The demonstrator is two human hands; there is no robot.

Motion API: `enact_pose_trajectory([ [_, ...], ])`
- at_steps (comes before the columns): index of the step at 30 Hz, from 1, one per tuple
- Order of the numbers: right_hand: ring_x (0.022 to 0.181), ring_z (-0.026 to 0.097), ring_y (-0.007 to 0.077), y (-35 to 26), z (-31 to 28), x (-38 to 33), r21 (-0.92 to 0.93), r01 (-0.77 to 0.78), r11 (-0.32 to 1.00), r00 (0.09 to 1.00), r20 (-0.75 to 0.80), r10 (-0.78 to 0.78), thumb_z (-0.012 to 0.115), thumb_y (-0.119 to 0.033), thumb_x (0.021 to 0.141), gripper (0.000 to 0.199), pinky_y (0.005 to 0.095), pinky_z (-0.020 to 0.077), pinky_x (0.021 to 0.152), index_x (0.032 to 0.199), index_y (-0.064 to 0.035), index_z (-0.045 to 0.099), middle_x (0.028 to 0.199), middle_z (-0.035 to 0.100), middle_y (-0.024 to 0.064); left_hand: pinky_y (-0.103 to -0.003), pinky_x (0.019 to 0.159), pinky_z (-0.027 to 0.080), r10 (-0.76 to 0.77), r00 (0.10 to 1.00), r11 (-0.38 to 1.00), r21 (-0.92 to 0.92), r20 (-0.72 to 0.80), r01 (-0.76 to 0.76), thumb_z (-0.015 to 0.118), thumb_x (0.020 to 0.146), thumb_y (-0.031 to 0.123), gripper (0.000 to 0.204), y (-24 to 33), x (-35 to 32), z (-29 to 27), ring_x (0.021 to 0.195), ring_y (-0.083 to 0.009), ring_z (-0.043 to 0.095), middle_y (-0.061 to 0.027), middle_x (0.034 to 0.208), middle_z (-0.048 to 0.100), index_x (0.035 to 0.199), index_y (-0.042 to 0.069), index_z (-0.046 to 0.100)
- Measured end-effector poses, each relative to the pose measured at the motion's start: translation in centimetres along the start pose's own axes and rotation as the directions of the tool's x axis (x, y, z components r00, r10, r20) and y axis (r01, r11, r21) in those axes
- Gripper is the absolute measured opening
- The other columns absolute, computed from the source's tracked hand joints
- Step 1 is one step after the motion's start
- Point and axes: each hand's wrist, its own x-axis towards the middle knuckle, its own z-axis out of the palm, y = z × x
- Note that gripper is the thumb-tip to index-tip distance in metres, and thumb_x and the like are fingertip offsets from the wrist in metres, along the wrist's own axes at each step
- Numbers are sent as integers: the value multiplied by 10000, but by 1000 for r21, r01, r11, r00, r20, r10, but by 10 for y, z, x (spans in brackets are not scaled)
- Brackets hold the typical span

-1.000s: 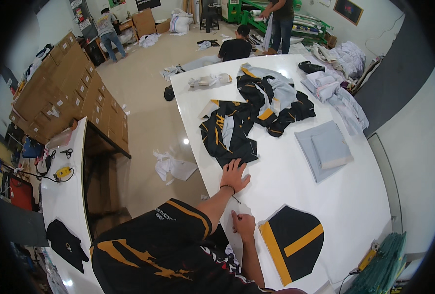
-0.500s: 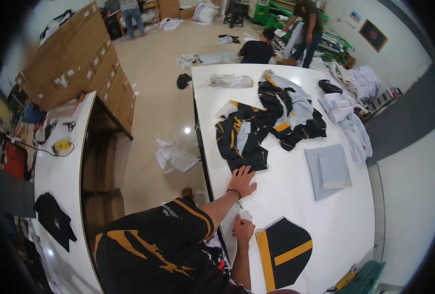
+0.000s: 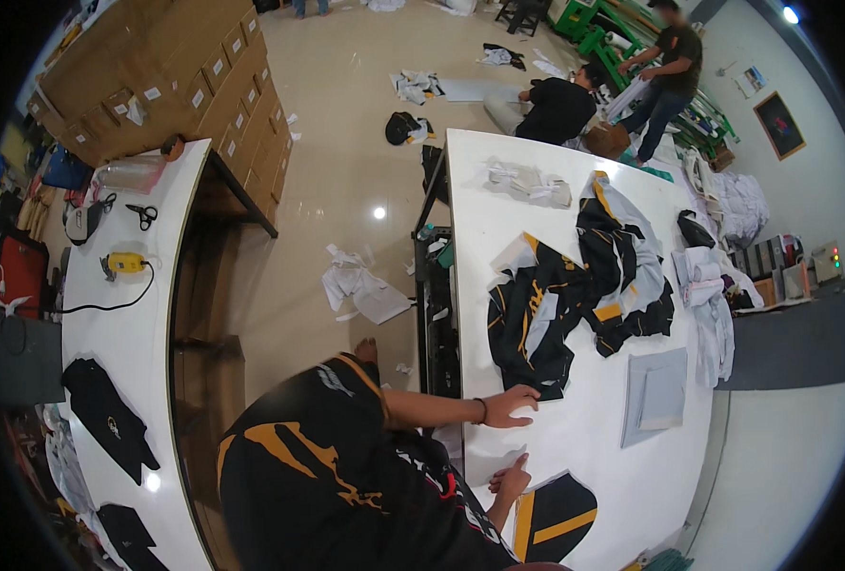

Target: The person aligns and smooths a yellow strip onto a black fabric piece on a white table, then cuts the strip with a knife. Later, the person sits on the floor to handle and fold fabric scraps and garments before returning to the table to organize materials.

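Note:
My left hand (image 3: 511, 408), with a dark band at the wrist, lies on the white table (image 3: 594, 419), fingers spread. Its fingertips are at the lower edge of a black garment piece (image 3: 534, 319) with orange and grey parts. My right hand (image 3: 510, 478) rests nearer, its index finger stretched out and thumb apart; the other fingers are partly hidden. I see nothing held in either hand. Just beside the right hand lies a black, curved fabric panel (image 3: 563, 521) with orange bands. Another crumpled black and grey garment piece (image 3: 622, 257) lies farther off.
Folded grey fabric (image 3: 654, 395) and a white bundle (image 3: 529, 181) lie on the table. To the left, a side table (image 3: 122, 333) carries scissors (image 3: 143, 216) and a yellow corded tool (image 3: 124, 264). Cardboard boxes (image 3: 189, 105) stand behind it. Two people (image 3: 560, 105) work beyond the table.
The view has swung, shifting the table to the right. My left hand's fingers now point more to the right, still by the garment edge. My right hand's index finger has straightened.

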Motion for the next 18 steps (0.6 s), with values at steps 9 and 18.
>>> enact_pose_trajectory([
  [9,304,473,263,0,6,12,16,-143,990,980,-136,144,325,-771,971,959,378,419,291,491,42,490,402,458,125,-436,777,549,-393,905,874,239,-164,423,709,872,318,284,-56,-110,-255,884,-378,699,-168,947,734,965,51,730],
  [18,323,475,239,-25,8,-6,-28,-151,988,963,-230,141,383,-804,934,925,348,400,306,519,14,499,429,482,122,-424,937,556,-891,-225,-289,109,-395,951,616,877,403,456,-140,-353,-360,1071,-315,710,-199,1102,739,1092,24,751],
])
